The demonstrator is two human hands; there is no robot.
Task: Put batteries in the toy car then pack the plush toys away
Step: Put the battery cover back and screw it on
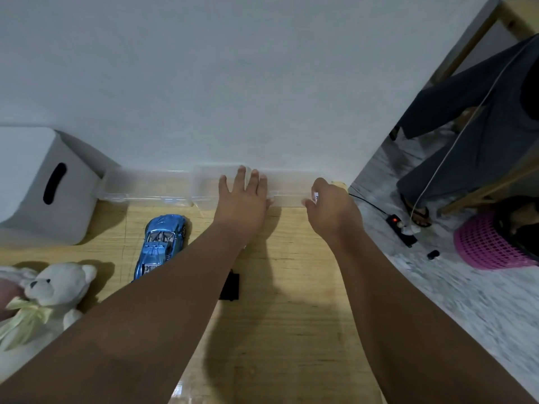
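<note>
The left hand (243,199), fingers spread, presses a clear plastic box (204,185) at the wall, the right hand (329,205) curls its fingers beside it, grip unclear, and the glossy blue toy car (163,246) sits on the wooden surface (291,287) to their left.

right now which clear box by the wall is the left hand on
The middle clear box, taller than its neighbours; the left hand lies flat on it.

the wall (262,83) closes the far edge of the bench (291,287), with clear plastic boxes (145,188) lined against it. a white storage bin (43,185) blocks the far left corner; the blue toy car (162,243), a small black part (230,287) and a white teddy bear (55,290) crowd the left half. bare wood lies open on the right, up to the edge.
</note>
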